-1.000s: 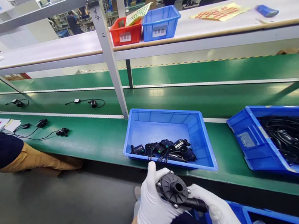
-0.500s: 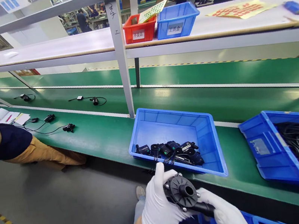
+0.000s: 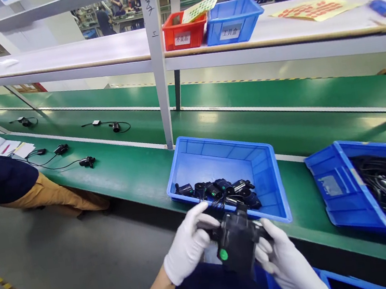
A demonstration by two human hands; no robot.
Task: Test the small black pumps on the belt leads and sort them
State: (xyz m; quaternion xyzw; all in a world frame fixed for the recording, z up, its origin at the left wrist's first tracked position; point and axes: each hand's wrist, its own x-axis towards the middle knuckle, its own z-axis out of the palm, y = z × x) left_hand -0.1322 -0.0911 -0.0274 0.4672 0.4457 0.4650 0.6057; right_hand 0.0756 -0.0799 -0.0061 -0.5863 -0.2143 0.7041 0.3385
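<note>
A black, blocky device (image 3: 238,240) is held at its sides between the gloved left hand (image 3: 187,246) and gloved right hand (image 3: 283,257). It is marked at lower left by a round green sticker (image 3: 223,255) and topped by a stubby projection (image 3: 241,209); its lower edge is blurred.

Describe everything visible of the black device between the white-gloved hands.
The black, plastic-looking device has a blocky, blurred body, a round green sticker at lower left and a stub on top. The white-gloved left hand and white-gloved right hand hold its sides, in front of the blue plastic bin.
</note>
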